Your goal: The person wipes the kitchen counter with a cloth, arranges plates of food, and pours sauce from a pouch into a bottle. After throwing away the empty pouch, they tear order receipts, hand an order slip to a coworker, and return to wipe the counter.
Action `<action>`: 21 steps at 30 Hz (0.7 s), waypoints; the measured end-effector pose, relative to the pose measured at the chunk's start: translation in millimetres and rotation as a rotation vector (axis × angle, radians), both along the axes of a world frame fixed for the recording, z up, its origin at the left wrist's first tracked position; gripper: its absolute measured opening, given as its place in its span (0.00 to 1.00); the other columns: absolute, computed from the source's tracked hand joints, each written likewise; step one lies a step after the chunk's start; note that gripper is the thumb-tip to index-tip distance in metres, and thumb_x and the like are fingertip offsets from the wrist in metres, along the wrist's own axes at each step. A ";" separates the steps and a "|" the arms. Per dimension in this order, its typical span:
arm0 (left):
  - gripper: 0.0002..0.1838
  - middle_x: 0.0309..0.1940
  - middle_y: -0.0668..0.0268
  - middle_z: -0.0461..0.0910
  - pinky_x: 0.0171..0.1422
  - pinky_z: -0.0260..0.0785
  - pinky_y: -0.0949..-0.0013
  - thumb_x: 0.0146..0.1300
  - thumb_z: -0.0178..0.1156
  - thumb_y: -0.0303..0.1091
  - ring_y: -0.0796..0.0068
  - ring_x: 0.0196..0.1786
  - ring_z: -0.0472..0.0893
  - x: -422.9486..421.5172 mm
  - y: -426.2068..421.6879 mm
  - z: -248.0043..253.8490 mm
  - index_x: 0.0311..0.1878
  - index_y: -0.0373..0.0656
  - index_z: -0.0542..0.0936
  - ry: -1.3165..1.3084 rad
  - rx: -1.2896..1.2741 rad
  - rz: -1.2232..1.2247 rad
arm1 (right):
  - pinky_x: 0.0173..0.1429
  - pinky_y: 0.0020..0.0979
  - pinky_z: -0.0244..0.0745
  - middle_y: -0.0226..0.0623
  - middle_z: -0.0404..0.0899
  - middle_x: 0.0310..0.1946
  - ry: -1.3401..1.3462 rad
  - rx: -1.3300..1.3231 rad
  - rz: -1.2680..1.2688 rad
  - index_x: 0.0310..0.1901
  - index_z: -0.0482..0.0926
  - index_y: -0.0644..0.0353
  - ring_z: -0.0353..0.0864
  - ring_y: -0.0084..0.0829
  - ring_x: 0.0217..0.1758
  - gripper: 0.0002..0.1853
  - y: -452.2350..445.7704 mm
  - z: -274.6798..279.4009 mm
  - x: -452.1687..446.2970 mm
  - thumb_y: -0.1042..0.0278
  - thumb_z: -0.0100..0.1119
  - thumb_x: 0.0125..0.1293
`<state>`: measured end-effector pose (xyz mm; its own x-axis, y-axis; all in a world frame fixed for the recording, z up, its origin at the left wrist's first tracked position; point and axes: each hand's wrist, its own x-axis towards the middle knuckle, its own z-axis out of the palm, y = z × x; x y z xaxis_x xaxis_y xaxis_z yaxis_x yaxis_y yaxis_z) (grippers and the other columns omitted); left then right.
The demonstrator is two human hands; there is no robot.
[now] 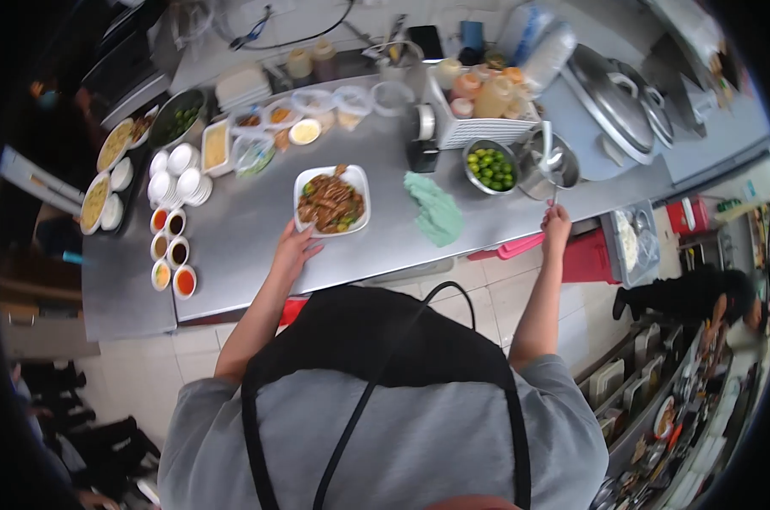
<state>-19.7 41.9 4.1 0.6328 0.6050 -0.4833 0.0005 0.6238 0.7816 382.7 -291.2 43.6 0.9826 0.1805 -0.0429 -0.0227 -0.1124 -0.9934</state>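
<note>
A white square dish [364, 180] holds sliced brown meat in sauce over green vegetables [327, 204]. My left hand [293, 248] is at the dish's near left rim, fingers stretched out and apart, fingertips touching the edge. To the right, my right hand [557, 223] is closed around the thin handle of a metal spoon [556, 189], whose far end is in a steel pot [535, 184]. Another utensil with a pale handle [546, 136] stands in the same pot. A steel bowl of green limes [492, 168] sits just left of it.
A green cloth [434, 209] lies on the steel counter [257, 255]. Sauce cups [178, 252] and stacked white cups [181, 174] stand at left. Behind are a white basket [478, 129] of bottles and a large lid [606, 98]. A person in dark clothes [682, 293] bends at far right.
</note>
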 end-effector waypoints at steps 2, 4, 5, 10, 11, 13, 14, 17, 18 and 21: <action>0.26 0.50 0.64 0.69 0.53 0.66 0.59 0.59 0.52 0.32 0.66 0.49 0.72 -4.7 2.9 -5.2 0.61 0.47 0.57 -0.017 -0.001 0.008 | 0.20 0.20 0.59 0.26 0.68 0.21 -0.075 -0.046 0.066 0.45 0.72 0.66 0.62 0.16 0.17 0.13 25.7 18.9 -37.7 0.76 0.38 0.62; 0.24 0.49 0.65 0.70 0.53 0.67 0.61 0.59 0.51 0.31 0.67 0.49 0.72 -6.6 4.6 -10.7 0.59 0.45 0.60 -0.064 -0.068 -0.038 | 0.23 0.25 0.64 0.30 0.70 0.23 -0.355 -0.318 0.217 0.49 0.71 0.62 0.66 0.19 0.19 0.17 51.8 26.2 -77.4 0.80 0.39 0.58; 0.24 0.47 0.65 0.71 0.53 0.66 0.62 0.59 0.52 0.32 0.69 0.49 0.72 -7.7 1.8 -9.5 0.59 0.43 0.60 -0.054 -0.076 -0.047 | 0.26 0.28 0.66 0.33 0.71 0.24 -0.575 -0.287 0.290 0.50 0.71 0.58 0.68 0.23 0.22 0.21 70.8 20.5 -97.0 0.82 0.40 0.55; 0.27 0.46 0.64 0.72 0.53 0.65 0.66 0.58 0.53 0.33 0.70 0.49 0.72 -9.5 -6.8 -11.7 0.60 0.43 0.59 -0.012 0.029 -0.074 | 0.34 0.34 0.68 0.40 0.72 0.27 -0.868 -0.513 0.561 0.48 0.74 0.49 0.72 0.39 0.31 0.27 158.6 15.6 -183.7 0.85 0.45 0.45; 0.27 0.45 0.63 0.72 0.53 0.65 0.66 0.58 0.54 0.33 0.70 0.49 0.72 -9.6 -6.6 -8.7 0.61 0.42 0.59 -0.009 0.016 -0.073 | 0.33 0.35 0.68 0.39 0.72 0.26 -0.919 -0.551 0.586 0.47 0.75 0.49 0.73 0.40 0.31 0.26 173.8 14.9 -191.3 0.84 0.46 0.45; 0.28 0.45 0.63 0.72 0.53 0.66 0.65 0.58 0.54 0.33 0.70 0.49 0.72 -9.5 -5.6 -7.1 0.61 0.42 0.59 -0.008 0.004 -0.066 | 0.33 0.37 0.68 0.38 0.71 0.25 -0.975 -0.586 0.615 0.47 0.75 0.49 0.73 0.40 0.31 0.25 199.0 13.2 -197.4 0.83 0.47 0.45; 0.29 0.45 0.63 0.72 0.53 0.66 0.65 0.57 0.55 0.32 0.70 0.48 0.72 -9.4 -5.0 -7.3 0.61 0.42 0.58 -0.009 0.008 -0.071 | 0.32 0.37 0.68 0.37 0.71 0.25 -1.015 -0.612 0.639 0.46 0.75 0.49 0.73 0.39 0.30 0.24 209.3 9.6 -198.3 0.82 0.48 0.45; 0.30 0.44 0.63 0.73 0.52 0.66 0.65 0.57 0.56 0.32 0.70 0.48 0.73 -10.4 -4.0 -12.3 0.62 0.41 0.57 -0.015 0.018 -0.074 | 0.32 0.38 0.69 0.35 0.72 0.25 -1.081 -0.647 0.656 0.44 0.76 0.48 0.74 0.38 0.31 0.23 221.5 8.5 -198.0 0.82 0.49 0.44; 0.30 0.44 0.63 0.73 0.52 0.66 0.64 0.57 0.56 0.32 0.70 0.48 0.73 -10.5 -4.1 -12.7 0.62 0.41 0.57 -0.018 0.022 -0.072 | 0.32 0.37 0.70 0.35 0.72 0.25 -1.106 -0.658 0.649 0.44 0.76 0.48 0.74 0.37 0.31 0.23 223.0 9.5 -198.3 0.81 0.49 0.44; 0.31 0.44 0.63 0.73 0.53 0.66 0.64 0.57 0.56 0.33 0.70 0.47 0.73 -11.6 -3.8 -13.2 0.62 0.41 0.56 -0.030 0.021 -0.078 | 0.31 0.37 0.70 0.34 0.72 0.25 -1.071 -0.666 0.671 0.44 0.76 0.48 0.75 0.37 0.29 0.23 214.8 17.0 -196.2 0.81 0.49 0.43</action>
